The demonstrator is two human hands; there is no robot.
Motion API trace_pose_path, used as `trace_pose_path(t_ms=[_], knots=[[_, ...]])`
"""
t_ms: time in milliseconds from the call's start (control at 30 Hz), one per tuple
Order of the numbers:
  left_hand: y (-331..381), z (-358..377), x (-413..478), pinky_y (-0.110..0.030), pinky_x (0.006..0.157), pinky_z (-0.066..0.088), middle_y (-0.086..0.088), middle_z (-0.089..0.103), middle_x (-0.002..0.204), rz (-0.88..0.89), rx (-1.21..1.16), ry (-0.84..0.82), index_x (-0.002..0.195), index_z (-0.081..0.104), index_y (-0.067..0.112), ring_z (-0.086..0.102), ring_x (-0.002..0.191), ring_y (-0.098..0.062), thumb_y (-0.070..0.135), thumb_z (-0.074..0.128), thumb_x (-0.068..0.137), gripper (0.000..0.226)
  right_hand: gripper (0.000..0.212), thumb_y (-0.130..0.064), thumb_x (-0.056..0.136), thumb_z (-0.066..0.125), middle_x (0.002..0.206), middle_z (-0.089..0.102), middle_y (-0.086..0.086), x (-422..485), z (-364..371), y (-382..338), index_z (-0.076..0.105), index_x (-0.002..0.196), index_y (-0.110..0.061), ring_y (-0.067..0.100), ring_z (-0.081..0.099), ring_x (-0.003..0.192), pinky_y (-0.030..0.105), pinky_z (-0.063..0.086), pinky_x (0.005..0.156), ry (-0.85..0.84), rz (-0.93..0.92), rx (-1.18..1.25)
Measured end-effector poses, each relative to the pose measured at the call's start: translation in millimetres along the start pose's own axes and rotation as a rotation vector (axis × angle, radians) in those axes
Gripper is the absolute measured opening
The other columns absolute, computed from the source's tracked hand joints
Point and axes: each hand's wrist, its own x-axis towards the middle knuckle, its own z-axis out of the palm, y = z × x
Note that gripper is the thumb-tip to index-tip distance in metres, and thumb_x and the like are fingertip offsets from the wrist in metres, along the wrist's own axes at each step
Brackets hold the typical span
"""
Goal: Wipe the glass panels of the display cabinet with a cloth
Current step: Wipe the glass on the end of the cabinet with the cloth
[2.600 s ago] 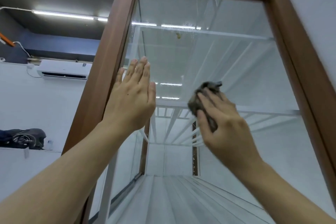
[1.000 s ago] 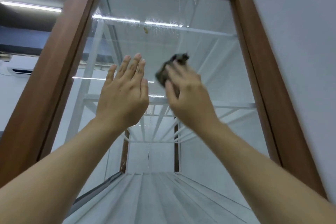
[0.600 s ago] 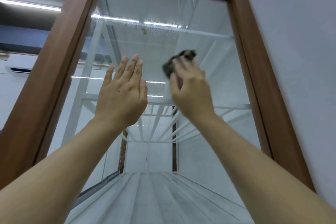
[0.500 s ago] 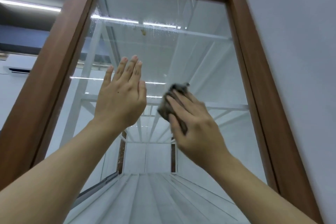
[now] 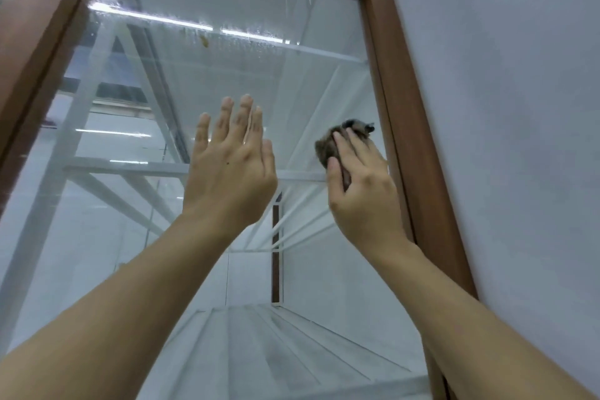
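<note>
Two bare hands are raised to the glass panel (image 5: 227, 52) of the display cabinet, seen from below. The left hand (image 5: 229, 172) is near the middle of the panel with its palm toward the glass, fingers straight and close together, thumb alongside, holding nothing. Whether the palm actually touches the glass cannot be told.

The right hand (image 5: 365, 191) is near the panel's right edge, just beside the brown wooden frame (image 5: 402, 101). Its fingers and thumb curl round a crumpled dark grey-brown cloth (image 5: 326, 148) and press it against the glass. The cloth bulges out above and to the left of the fingers. Both hands sit at about the same height, with a strip of bare glass between them.

Behind the glass run white shelf bars (image 5: 130, 169), one of them level with the hands. Toward the panel's top edge a small yellowish speck (image 5: 204, 41) shows on the glass, close under the bright reflection of a strip light (image 5: 146, 15), with streaky marks around it. A pale wall (image 5: 506, 107) stands right of the frame.
</note>
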Motion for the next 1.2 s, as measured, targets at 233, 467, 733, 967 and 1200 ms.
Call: trace_pose_path(t_ms=[233,467,733,967,1200], knots=[[-0.8,0.8,0.7,-0.043,0.127,-0.008,0.002,-0.012,0.168,-0.011,0.024,-0.015,0.161,-0.002,0.018,-0.016,0.154,-0.015,0.043,-0.001,0.097,0.068,0.052,-0.031,0.101,0.039,0.157,0.041,0.010,56.9,10.3,-11.6,0.047,0.148,-0.011,0.027,0.031,0.147,0.041,0.024,0.123,0.000,0.088,0.026],[5.4,1.4,-2.8,-0.045,0.126,-0.009,0.000,-0.012,0.169,-0.030,0.025,-0.006,0.161,-0.002,0.016,-0.015,0.155,-0.018,0.039,0.001,0.100,0.065,0.050,-0.029,0.101,0.041,0.153,0.046,0.011,24.6,-3.2,22.0,0.051,0.145,-0.007,0.028,0.037,0.144,0.036,0.026,0.122,0.051,0.159,0.002],[3.0,1.5,-3.2,-0.043,0.126,-0.011,0.001,-0.014,0.168,-0.025,0.020,0.002,0.161,-0.003,0.017,-0.017,0.155,-0.017,0.036,0.011,0.107,0.059,0.048,-0.025,0.101,0.043,0.154,0.045,0.007,-14.8,-5.2,0.5,0.050,0.146,-0.008,0.021,0.034,0.147,0.032,0.024,0.123,0.029,0.083,0.072],[1.6,3.5,-3.6,-0.043,0.126,-0.010,0.000,-0.013,0.169,-0.026,0.003,0.016,0.160,-0.003,0.017,-0.016,0.155,-0.017,0.037,0.009,0.106,0.059,0.046,-0.023,0.105,0.042,0.156,0.042,0.014,67.2,6.6,19.1,0.046,0.148,-0.006,0.028,0.033,0.146,0.031,0.021,0.121,0.049,0.204,-0.008],[1.0,0.1,-7.0,-0.043,0.126,-0.008,-0.001,-0.005,0.170,-0.014,-0.006,0.007,0.161,0.004,0.016,-0.010,0.156,-0.018,0.041,0.006,0.099,0.067,0.049,-0.029,0.103,0.038,0.155,0.044,0.006,-66.1,-17.7,12.9,0.048,0.148,-0.010,0.021,0.033,0.147,0.024,0.018,0.123,0.059,0.173,0.009]])
